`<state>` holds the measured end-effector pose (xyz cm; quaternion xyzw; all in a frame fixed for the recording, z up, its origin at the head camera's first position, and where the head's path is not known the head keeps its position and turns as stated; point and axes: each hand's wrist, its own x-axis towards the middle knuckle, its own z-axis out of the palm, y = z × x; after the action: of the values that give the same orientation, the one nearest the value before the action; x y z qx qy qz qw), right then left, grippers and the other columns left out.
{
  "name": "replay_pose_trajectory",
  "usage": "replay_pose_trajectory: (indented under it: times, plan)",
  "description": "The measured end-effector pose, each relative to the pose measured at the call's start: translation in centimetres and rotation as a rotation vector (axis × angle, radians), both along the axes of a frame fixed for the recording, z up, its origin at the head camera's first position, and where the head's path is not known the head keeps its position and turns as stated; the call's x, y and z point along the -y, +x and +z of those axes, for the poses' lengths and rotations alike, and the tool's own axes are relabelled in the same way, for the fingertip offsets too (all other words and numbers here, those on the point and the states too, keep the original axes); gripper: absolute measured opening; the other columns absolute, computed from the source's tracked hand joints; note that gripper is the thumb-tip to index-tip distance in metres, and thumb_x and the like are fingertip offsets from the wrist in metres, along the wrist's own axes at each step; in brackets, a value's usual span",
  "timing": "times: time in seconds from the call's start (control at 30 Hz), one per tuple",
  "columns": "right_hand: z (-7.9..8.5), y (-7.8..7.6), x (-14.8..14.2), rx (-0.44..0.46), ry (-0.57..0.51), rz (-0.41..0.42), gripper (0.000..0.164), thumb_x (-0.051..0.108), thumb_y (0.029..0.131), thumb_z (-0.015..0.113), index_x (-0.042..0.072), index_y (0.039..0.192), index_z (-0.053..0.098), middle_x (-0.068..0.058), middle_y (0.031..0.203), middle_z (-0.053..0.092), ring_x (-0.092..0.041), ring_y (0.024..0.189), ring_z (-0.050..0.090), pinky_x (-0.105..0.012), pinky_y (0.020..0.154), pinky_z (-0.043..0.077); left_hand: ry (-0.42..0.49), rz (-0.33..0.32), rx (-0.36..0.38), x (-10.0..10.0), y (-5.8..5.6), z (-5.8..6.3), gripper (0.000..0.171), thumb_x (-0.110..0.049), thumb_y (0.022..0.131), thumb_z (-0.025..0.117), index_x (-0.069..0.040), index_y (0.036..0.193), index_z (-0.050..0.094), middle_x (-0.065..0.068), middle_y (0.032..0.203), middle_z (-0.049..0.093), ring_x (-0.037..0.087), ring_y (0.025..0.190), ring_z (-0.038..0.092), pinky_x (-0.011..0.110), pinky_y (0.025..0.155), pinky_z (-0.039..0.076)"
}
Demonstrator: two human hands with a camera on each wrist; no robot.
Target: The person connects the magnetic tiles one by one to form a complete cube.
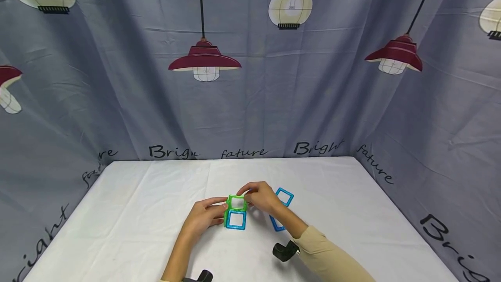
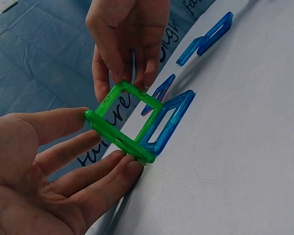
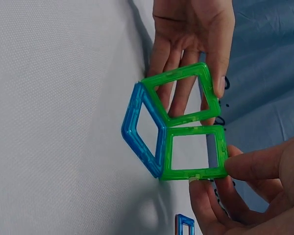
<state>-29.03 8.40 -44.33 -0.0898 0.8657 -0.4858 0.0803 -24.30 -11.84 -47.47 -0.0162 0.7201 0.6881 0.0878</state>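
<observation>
Two green square magnetic tiles and one blue square magnetic tile (image 1: 236, 227) are joined at their edges and stand at angles to each other. My left hand (image 1: 201, 216), at the left side, holds one green tile (image 3: 174, 75) with thumb at one edge and fingers behind it. From the far right, my right hand (image 1: 263, 197) pinches the other green tile (image 3: 196, 174) near its outer corner between thumb and fingers. In the right wrist view the blue tile borders both green ones, and a narrow wedge-shaped gap shows between the green tiles.
To the right, on the white table (image 1: 344, 212), lie a blue tile (image 1: 286, 191) and a nearer blue tile (image 1: 279, 229), partly hidden by my right arm. A grey curtain (image 1: 250, 112) with printed lamps hangs behind. Black wrist cameras (image 1: 285, 251) sit below my hands.
</observation>
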Motion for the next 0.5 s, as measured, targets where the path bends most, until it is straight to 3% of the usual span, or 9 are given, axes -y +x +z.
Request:
replay_pose_trajectory:
  times: [0.5]
  plan:
    - [0.32, 0.61, -0.27, 0.015, -0.009, 0.045, 0.022, 0.001, 0.087, 0.063, 0.009, 0.1, 0.079, -0.009, 0.091, 0.071, -0.023, 0.078, 0.065, -0.042, 0.079, 0.06, -0.035, -0.004, -0.004, 0.04, 0.09, 0.22, 0.041, -0.02, 0.097, 0.07, 0.001, 0.132, 0.066, 0.018, 0.117, 0.073, 0.022, 0.095, 0.073, 0.04, 0.083, 0.062]
